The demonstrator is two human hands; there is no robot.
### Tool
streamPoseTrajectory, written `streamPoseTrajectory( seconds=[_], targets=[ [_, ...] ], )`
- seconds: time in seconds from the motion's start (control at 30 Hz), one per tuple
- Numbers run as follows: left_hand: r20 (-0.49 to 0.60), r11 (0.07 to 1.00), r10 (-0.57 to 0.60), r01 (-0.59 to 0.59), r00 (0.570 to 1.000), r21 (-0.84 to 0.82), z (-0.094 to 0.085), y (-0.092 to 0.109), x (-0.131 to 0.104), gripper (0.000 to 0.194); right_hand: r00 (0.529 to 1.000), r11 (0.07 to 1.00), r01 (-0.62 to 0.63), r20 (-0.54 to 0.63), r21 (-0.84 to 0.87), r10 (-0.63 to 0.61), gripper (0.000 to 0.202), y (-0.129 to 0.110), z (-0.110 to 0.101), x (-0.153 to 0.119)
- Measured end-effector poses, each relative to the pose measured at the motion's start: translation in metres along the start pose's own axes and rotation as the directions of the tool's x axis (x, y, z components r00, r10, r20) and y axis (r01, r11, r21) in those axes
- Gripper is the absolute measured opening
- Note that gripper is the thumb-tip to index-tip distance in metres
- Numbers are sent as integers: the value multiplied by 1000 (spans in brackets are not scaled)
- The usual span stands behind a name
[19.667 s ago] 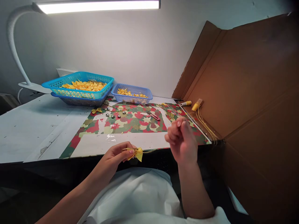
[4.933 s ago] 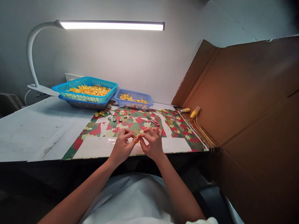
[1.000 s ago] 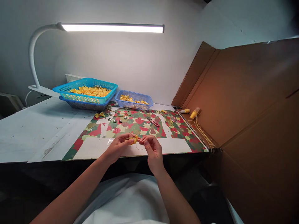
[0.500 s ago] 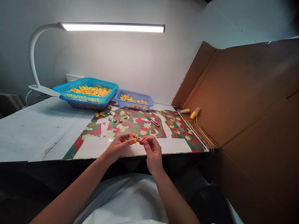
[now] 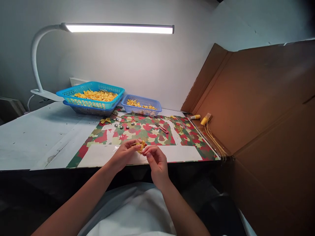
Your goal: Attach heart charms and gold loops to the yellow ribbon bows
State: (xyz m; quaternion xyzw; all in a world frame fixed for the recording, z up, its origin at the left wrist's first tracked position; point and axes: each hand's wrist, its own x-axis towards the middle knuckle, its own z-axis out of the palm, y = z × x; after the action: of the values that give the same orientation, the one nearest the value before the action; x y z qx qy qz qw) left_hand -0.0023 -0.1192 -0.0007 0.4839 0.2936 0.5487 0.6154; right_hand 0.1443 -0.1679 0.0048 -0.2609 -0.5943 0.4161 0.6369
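A long white bar lamp on a curved grey-white gooseneck (image 5: 119, 28) is glowing above the worktop (image 5: 36, 137), its tube blown out to plain white. It is throwing a bright pool onto the pale grey wall (image 5: 128, 62), which is fading to murky grey towards the upper left. A soft shadow is spreading left of the bright blue plastic basket (image 5: 91, 103), and small glints are showing on the clear shiny tape (image 5: 115, 149). The large brown cardboard sheet (image 5: 265, 98) is catching a warm orange tint and darkening towards its lower right. Below the front edge, everything is sinking into near-black. The wide lens is stretching the outer parts, and the top right corner is looking dark and blurred. Fine detail between the fingers is staying too small to read.
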Motion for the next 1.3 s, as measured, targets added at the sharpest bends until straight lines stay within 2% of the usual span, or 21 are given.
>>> streamPoseTrajectory(
  seconds=[0.07,0.1,0.17,0.2,0.23,0.3,0.33,0.37,0.47,0.57,0.9,0.97,1.13,1.3],
  targets=[
    [-39,1000,-5,4,999,-29,-2,-1,2,22,993,996,57,108,-72,-49,15,-8,-9,2],
    [-58,999,-5,2,998,-42,-3,-1,2,22,968,992,76,248,-106,-48,18,-12,-16,5],
    [-84,998,0,-5,996,-61,-5,-2,4,24,860,990,47,510,-132,27,29,-18,-30,15],
    [-92,998,4,-10,996,-66,-6,-2,4,25,835,990,28,547,-136,51,34,-19,-36,21],
    [-96,998,6,-13,995,-67,-6,-2,4,26,860,988,27,507,-153,55,38,-18,-40,29],
    [-96,998,7,-13,995,-62,-7,-2,4,25,959,973,60,285,-222,6,31,-14,-44,43],
    [-93,998,6,-12,996,-58,-6,-2,4,24,978,961,69,207,-268,-13,23,-12,-43,50],
    [-86,999,6,-11,996,-53,-6,-2,3,23,983,945,97,180,-313,-41,18,-10,-41,55],
    [-53,999,14,-16,998,-36,-5,-1,1,24,946,896,222,307,-384,-103,12,-9,-32,67],
    [-9,1000,28,-28,1000,-13,-3,0,0,26,900,859,297,424,-416,-106,15,-13,-27,71],
    [81,997,60,-64,995,51,0,4,-5,28,830,833,252,553,-492,76,28,-20,-34,80],
    [84,995,65,-71,994,69,-1,4,-5,26,837,826,241,540,-509,88,26,-20,-32,77],
    [65,993,78,-84,995,82,-3,1,-3,27,917,757,243,397,-606,23,20,-19,-25,57],
    [53,995,81,-84,995,47,-2,3,-4,32,933,817,220,360,-533,-16,18,-21,-29,53]
  ],
)
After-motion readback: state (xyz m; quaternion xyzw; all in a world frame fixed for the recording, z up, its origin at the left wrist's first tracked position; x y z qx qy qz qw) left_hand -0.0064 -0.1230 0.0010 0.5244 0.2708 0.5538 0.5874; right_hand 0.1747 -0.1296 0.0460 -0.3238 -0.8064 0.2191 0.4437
